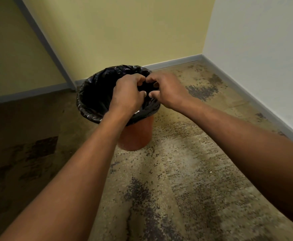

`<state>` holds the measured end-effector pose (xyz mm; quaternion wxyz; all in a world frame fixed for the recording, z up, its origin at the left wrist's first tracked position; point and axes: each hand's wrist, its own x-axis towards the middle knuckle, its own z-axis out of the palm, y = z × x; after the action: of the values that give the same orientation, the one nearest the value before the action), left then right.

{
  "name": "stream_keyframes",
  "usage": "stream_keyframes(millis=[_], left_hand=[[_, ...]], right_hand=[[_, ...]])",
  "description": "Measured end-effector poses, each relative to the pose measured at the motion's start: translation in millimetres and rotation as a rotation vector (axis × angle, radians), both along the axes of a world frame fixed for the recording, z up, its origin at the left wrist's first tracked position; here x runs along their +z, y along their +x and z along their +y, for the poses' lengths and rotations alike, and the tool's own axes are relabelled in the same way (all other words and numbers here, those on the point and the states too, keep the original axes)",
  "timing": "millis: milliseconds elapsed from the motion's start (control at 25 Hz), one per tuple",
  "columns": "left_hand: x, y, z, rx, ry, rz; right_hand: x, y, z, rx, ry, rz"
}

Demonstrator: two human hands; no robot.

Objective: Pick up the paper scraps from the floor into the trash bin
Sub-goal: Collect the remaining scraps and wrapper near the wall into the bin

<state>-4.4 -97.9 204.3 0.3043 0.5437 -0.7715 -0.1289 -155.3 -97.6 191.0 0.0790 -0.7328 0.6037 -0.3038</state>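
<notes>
Both hands, left [127, 91] and right [166, 89], hang over the bin [93, 94], fingers curled (any scraps hidden), likely for dropping them inside.

Bare room corner, yellow walls [124, 28], speckled floor [185, 171]

Speckled floor [185, 171] (stained) — orange trash bin [135, 136] stands on it.

You've got one view only: head-mounted, wide-angle, pitched forward and down. It looks along both forearms into a room corner, with the trash bin [135, 136] near centre frame and your left hand [127, 94] and right hand [168, 91] close over its opening. Floor [185, 180] fills the lower half, walls the top. Edges bend from lens distortion.
</notes>
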Motion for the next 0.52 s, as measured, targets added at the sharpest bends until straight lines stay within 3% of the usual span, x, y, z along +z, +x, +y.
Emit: stream_keyframes(millis=[200,520], left_hand=[[-20.4,-67.0,18.8,-0.216,-0.116,-0.078],[-111.2,-187.8,66.5,-0.490,0.128,-0.221]], right_hand=[[-8.0,-69.3,43.7,-0.111,0.028,-0.063],[-90.4,-212.6,129.7,-0.420,0.241,0.001]])
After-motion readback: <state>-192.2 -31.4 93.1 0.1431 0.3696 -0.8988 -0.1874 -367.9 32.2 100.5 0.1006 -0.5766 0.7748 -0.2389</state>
